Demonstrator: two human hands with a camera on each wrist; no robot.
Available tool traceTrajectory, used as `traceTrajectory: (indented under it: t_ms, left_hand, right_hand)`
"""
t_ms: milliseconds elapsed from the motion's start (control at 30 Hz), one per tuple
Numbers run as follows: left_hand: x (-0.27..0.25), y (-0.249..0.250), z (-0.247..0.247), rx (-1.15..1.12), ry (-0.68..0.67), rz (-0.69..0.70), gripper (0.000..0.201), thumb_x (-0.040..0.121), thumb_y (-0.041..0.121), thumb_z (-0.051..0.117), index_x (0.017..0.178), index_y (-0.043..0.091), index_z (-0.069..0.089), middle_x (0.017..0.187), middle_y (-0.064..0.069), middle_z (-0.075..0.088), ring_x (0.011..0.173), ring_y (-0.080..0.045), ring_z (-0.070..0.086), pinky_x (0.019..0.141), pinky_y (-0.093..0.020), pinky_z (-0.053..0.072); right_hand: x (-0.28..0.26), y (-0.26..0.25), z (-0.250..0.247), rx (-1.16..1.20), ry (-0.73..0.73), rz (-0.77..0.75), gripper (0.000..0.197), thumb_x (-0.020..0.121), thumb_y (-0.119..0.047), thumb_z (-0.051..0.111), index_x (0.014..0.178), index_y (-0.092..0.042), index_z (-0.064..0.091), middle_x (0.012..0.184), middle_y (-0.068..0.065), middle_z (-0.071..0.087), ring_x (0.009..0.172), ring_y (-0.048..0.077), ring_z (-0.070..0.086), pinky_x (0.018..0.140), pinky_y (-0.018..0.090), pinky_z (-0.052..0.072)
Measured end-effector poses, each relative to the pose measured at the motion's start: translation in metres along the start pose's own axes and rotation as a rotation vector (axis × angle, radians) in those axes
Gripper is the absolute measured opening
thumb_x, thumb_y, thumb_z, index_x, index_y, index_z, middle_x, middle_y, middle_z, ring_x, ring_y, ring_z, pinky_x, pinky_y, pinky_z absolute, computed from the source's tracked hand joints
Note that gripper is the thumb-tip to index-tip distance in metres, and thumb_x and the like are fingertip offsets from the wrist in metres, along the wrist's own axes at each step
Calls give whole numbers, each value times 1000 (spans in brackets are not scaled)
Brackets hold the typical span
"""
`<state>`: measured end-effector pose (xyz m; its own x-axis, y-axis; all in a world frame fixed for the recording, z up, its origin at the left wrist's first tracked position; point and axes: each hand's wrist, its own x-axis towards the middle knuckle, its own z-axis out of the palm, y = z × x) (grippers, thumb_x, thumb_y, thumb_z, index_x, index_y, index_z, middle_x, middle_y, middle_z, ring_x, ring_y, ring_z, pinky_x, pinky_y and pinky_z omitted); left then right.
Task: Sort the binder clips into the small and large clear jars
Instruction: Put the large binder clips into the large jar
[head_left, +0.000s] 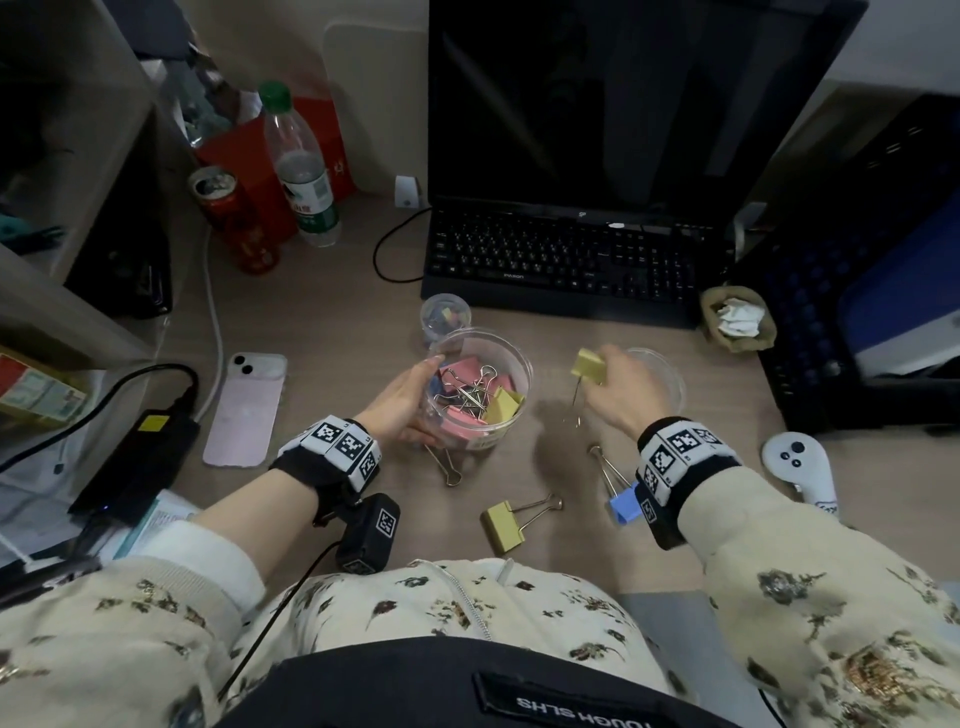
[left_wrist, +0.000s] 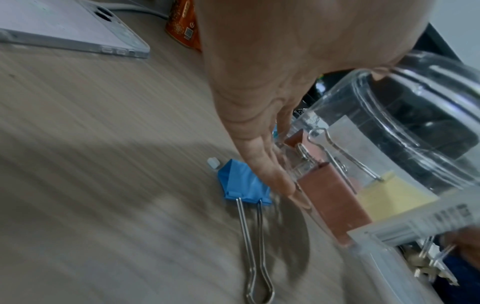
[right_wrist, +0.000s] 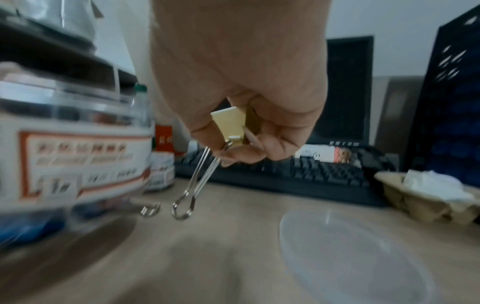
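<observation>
1. Large clear jar (head_left: 480, 384): centre of the desk (head_left: 332, 322), open-topped, already holding a pile of large pink, yellow and blue binder clips. I count this part as well under way.
2. Small clear jar (head_left: 445, 317): just behind the large one, near the keyboard (head_left: 561, 260). Something coloured sits inside; too small for me to tell what.
3. My left hand (head_left: 402, 402): wrapped around the large jar's left wall, fingers curved against the plastic, steadying it.
4. My right hand (head_left: 621, 395): raised to the right of the large jar, fingers pinched on a yellow clip (head_left: 588, 366) by its body, the wire handles hanging down. Not yet over the rim.
5. Left on the desk, unsorted: a second yellow clip (head_left: 501, 525) near my lap, a blue clip (head_left: 623, 506) partly under my right wrist, and another blue clip (left_wrist: 242, 183) beside the jar's base at my left fingers.
6. Clear lid (right_wrist: 355, 253): flat on the desk beneath my right hand.
7. Judgement: most large clips appear sorted; one in hand and three loose remain.
</observation>
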<state>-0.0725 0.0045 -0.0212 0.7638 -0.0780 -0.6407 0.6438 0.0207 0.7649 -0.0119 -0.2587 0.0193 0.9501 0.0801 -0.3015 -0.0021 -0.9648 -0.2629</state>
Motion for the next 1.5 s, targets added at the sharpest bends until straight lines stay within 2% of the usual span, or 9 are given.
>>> traceTrajectory:
  t_ms: [167,267,467,600,733,1033,1200,1367,1500]
  left_hand:
    - [-1,3,7,19,-21,-35,87,71,72,47,144,28,31,141,-21,47,80,-41,72,65,-36,58]
    - [-2,6,14,10,-19,-38,72,83,67,46,138,23,34,135,-19,51,78,-40,72,64,-36,59]
    - [-8,9,17,48,1,5,41,97,52,35,131,29,39,123,-16,58,76,-33,72,67,-39,59]
    - [-11,7,12,95,43,17,60,91,58,44,138,22,41,113,-6,61,76,-32,72,73,-47,60]
    - [-14,6,10,86,26,14,56,93,57,42,137,22,39,113,-13,62,65,-25,71,58,-31,57]
    - [-14,8,12,121,-1,-1,75,75,71,49,133,24,44,116,-14,63,75,-29,71,75,-46,60]
    - [-12,8,7,70,-10,-12,77,77,69,45,140,27,34,126,-21,58,80,-37,72,70,-39,59]
    - [-10,5,0,58,-5,-62,59,81,70,40,130,37,39,134,-27,50,86,-43,70,84,-55,56]
    - [-10,3,-6,4,90,-60,47,94,61,33,131,33,42,124,-21,58,91,-40,69,79,-51,58]
  right_hand:
    - [-4,-10,-46,491,363,-122,10,82,-16,56,92,-15,55,90,3,61,81,20,54,70,31,44]
    - [-16,-39,-57,697,307,-272,10,81,-5,58,91,-8,57,87,5,62,76,19,53,63,23,41]
    - [-28,-82,-31,21,-186,-362,30,91,-41,51,105,-16,47,95,0,55,83,25,55,65,36,44]
    - [-27,-92,-24,-59,-124,-298,32,91,-45,50,104,-16,45,102,6,58,84,28,52,67,33,37]
    - [-19,-93,-27,-130,-94,-198,39,90,-42,48,114,-12,48,110,11,62,99,34,59,69,33,39]
    - [-20,-103,12,-395,-57,-364,38,97,-32,44,125,-6,45,123,12,58,108,35,60,71,35,38]
    - [-17,-94,8,-342,61,-460,36,99,-31,44,129,-13,44,124,6,52,98,36,63,64,34,37]
    - [-13,-78,2,-73,224,-473,26,95,-35,48,112,-16,55,107,1,56,86,29,62,61,32,42]
    - [-12,-61,7,-29,187,-395,19,89,-42,46,91,-23,48,90,-5,55,75,26,59,66,36,50]
